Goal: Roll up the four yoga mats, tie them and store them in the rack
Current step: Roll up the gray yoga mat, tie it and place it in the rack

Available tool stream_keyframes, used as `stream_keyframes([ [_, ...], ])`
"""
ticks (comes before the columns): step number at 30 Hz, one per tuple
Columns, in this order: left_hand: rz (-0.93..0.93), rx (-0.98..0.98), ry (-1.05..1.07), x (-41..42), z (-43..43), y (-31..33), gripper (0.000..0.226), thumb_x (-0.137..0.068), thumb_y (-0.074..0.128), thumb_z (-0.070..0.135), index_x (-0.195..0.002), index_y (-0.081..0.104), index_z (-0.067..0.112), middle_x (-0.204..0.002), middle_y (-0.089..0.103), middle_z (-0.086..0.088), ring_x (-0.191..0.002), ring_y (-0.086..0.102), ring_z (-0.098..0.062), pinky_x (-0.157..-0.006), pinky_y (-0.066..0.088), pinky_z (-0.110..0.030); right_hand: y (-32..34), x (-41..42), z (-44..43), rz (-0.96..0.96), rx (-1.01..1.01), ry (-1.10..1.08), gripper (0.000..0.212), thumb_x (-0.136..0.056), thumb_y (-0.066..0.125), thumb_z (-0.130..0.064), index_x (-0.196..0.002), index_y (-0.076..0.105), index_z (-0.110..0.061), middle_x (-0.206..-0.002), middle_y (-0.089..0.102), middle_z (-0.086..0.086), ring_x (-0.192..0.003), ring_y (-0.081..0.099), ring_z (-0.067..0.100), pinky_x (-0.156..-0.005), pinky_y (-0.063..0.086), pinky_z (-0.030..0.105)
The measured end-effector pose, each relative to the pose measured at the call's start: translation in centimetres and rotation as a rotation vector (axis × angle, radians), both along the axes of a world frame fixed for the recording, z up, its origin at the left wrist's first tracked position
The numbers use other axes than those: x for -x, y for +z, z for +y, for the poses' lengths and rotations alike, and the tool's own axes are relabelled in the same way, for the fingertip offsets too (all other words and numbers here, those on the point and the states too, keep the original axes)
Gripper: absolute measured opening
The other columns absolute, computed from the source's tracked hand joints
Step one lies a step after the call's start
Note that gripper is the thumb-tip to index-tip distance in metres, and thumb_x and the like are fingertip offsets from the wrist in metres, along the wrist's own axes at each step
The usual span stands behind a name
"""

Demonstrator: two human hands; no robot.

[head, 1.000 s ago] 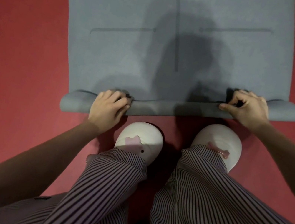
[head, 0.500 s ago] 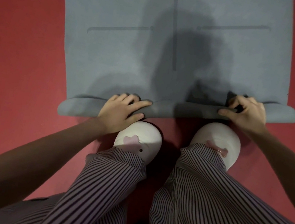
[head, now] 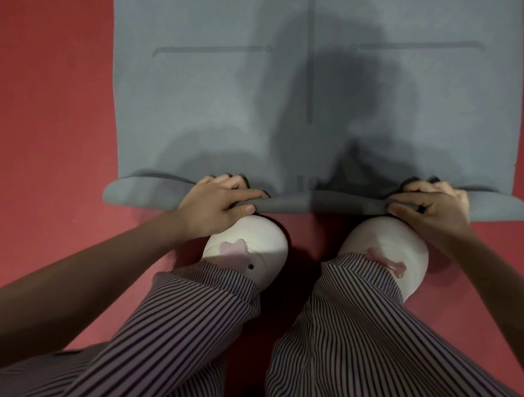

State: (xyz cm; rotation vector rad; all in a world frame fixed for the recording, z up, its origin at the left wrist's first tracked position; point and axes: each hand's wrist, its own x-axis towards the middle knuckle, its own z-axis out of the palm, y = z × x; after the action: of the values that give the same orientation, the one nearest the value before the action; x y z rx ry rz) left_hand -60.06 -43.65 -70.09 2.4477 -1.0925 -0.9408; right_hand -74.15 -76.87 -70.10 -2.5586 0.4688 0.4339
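While gripping the rolled edge of the grey yoga mat (head: 222, 94), both hands (head: 218, 203) (head: 432, 209) curl around it.

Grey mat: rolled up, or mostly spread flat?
Mostly spread. The grey mat has only its near edge curled into a thin roll, gripped by left hand and right hand; the rest lies flat on the red floor.

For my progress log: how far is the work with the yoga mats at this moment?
Early stage. Done: only the near end of the grey mat is turned into a thin rolled edge. In hand: the left hand and the right hand both grip that edge. Left: most of this mat lies flat on the red floor; no tie or rack shows here.
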Motion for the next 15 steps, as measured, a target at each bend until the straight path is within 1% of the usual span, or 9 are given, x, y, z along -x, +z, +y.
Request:
stream_keyframes([
  [3,0.003,0.002,0.02,0.1,-0.2,-0.1,0.073,-0.079,0.014,0.059,-0.129,0.059,0.029,-0.102,0.056,0.003,-0.104,0.05,-0.016,-0.08,0.018,-0.022,-0.1,-0.6,-0.4,0.016,-0.003,0.024,0.046,-0.075,0.047,-0.053,-0.098,0.076,-0.025,-0.108,0.067,-0.006,-0.106,0.052,0.021,-0.088,0.022,0.03],
  [5,-0.022,0.014,0.042,0.2,-0.5,-0.2,0.071,-0.081,0.015,0.057,-0.124,0.061,0.025,-0.103,0.059,0.003,-0.106,0.052,-0.016,-0.079,0.017,-0.023,0.1,-1.2,-0.7,0.033,-0.029,0.045,0.038,-0.08,0.057,-0.052,-0.097,0.075,-0.024,-0.105,0.068,-0.007,-0.105,0.055,0.019,-0.092,0.029,0.034],
  [7,-0.028,0.039,0.105,0.3,-0.6,-0.5,0.055,-0.086,0.029,0.05,-0.118,0.064,0.022,-0.097,0.06,0.004,-0.102,0.055,-0.018,-0.08,0.019,-0.023,0.2,-1.7,-0.8,0.012,-0.047,0.036,0.03,-0.082,0.065,-0.047,-0.102,0.072,-0.025,-0.094,0.067,-0.008,-0.098,0.057,0.018,-0.09,0.035,0.036],
  [9,0.022,0.076,0.253,0.3,-0.6,-0.5,0.034,-0.09,0.049,0.039,-0.114,0.061,0.019,-0.088,0.058,0.007,-0.091,0.058,-0.021,-0.08,0.027,-0.026,0.5,-2.0,-0.8,0.015,-0.125,-0.081,0.034,-0.078,0.073,-0.04,-0.106,0.062,-0.025,-0.084,0.06,-0.007,-0.086,0.056,0.017,-0.086,0.034,0.033],
  [10,0.071,0.081,0.342,0.2,-0.7,-0.4,0.029,-0.09,0.058,0.033,-0.113,0.056,0.017,-0.084,0.058,0.008,-0.084,0.057,-0.022,-0.079,0.032,-0.028,0.6,-2.1,-0.9,0.022,-0.16,-0.139,0.034,-0.076,0.076,-0.035,-0.103,0.057,-0.024,-0.083,0.058,-0.005,-0.082,0.054,0.017,-0.084,0.034,0.032],
  [12,0.128,0.035,0.427,-0.1,-1.0,-0.3,0.027,-0.088,0.065,0.028,-0.107,0.05,0.017,-0.075,0.055,0.01,-0.074,0.053,-0.02,-0.073,0.036,-0.031,0.4,-2.3,-0.9,0.034,-0.113,-0.119,0.027,-0.076,0.076,-0.035,-0.085,0.055,-0.022,-0.079,0.057,-0.004,-0.083,0.054,0.02,-0.08,0.033,0.031],
  [13,0.108,0.004,0.433,-0.1,-1.2,-0.2,0.023,-0.087,0.066,0.028,-0.099,0.051,0.016,-0.07,0.052,0.01,-0.072,0.051,-0.019,-0.069,0.036,-0.031,0.3,-2.5,-0.9,0.046,-0.073,-0.1,0.025,-0.076,0.075,-0.037,-0.077,0.055,-0.022,-0.076,0.057,-0.003,-0.085,0.054,0.021,-0.079,0.032,0.031],
  [14,0.048,-0.007,0.429,-0.1,-1.3,0.0,0.02,-0.087,0.066,0.029,-0.092,0.053,0.016,-0.068,0.05,0.01,-0.071,0.049,-0.018,-0.066,0.035,-0.03,0.2,-2.6,-0.9,0.048,-0.043,-0.097,0.026,-0.076,0.074,-0.038,-0.072,0.056,-0.021,-0.074,0.056,-0.003,-0.085,0.054,0.021,-0.079,0.032,0.031],
  [15,-0.061,0.019,0.408,0.0,-1.4,0.0,0.019,-0.086,0.066,0.031,-0.085,0.056,0.015,-0.066,0.05,0.009,-0.07,0.048,-0.016,-0.063,0.034,-0.028,0.2,-2.9,-0.9,0.048,-0.03,-0.109,0.026,-0.076,0.075,-0.038,-0.07,0.057,-0.02,-0.073,0.055,-0.003,-0.086,0.053,0.02,-0.081,0.032,0.032],
])
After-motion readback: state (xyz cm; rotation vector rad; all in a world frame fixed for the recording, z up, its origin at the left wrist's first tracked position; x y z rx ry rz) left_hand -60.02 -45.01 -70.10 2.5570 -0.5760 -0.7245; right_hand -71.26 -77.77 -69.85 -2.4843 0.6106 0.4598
